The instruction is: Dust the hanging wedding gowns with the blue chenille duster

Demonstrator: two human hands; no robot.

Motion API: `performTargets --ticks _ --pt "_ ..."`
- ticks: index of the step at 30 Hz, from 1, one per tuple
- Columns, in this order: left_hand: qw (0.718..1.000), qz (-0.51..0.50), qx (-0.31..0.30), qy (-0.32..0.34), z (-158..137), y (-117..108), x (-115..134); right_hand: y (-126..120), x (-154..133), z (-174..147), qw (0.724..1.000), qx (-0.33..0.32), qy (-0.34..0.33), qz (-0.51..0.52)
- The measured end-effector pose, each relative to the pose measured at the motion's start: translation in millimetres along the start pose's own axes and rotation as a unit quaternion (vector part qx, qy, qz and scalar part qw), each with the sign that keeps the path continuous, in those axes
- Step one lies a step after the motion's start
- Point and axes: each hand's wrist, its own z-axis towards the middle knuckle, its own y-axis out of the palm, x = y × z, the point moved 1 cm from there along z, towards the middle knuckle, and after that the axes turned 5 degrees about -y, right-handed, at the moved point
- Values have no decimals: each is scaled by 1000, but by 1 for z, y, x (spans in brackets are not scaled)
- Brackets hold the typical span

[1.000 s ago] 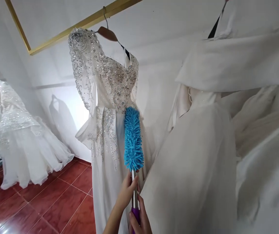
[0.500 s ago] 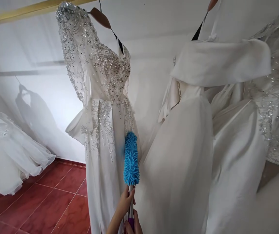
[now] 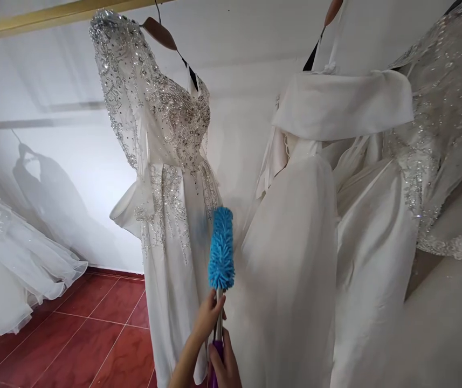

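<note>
A blue microfibre duster [image 3: 221,249] with a metal rod and a purple handle points upward in front of me. My left hand [image 3: 207,317] is closed round the rod just below the fluffy head. Lower down, my right hand [image 3: 226,360] grips the purple handle. The duster's head is beside the right edge of a white beaded dress [image 3: 174,215], level with its upper skirt; whether it touches the fabric I cannot tell. That dress hangs from a brown hanger [image 3: 160,33], its bodice and sleeve covered in silvery beads.
To the right hang a plain white off-shoulder gown [image 3: 295,231] and a sparkly sheer dress [image 3: 449,118]. Another white tulle gown [image 3: 8,253] spreads at the left over red floor tiles [image 3: 89,345]. A gold rail [image 3: 45,19] runs along the top by the white wall.
The duster and both hands have moved slightly up and right, the head shifting toward the beaded skirt's edge. The camera view has turned a little to the right.
</note>
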Motion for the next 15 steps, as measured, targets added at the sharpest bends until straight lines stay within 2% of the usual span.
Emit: performTargets --ticks 2,4,7,10,15 --pt "999 -11 16 39 5 -15 34 10 -37 12 998 -54 -16 28" --pt "997 -13 33 69 7 -30 62 20 -70 21 989 -136 -26 57" --pt "996 -29 44 78 7 -45 80 32 -93 27 981 -176 -45 66" --pt "996 -45 45 63 5 -49 67 37 -75 24 984 -169 -36 44" --pt "999 -29 29 6 5 -34 2 36 6 7 994 -109 -22 -9"
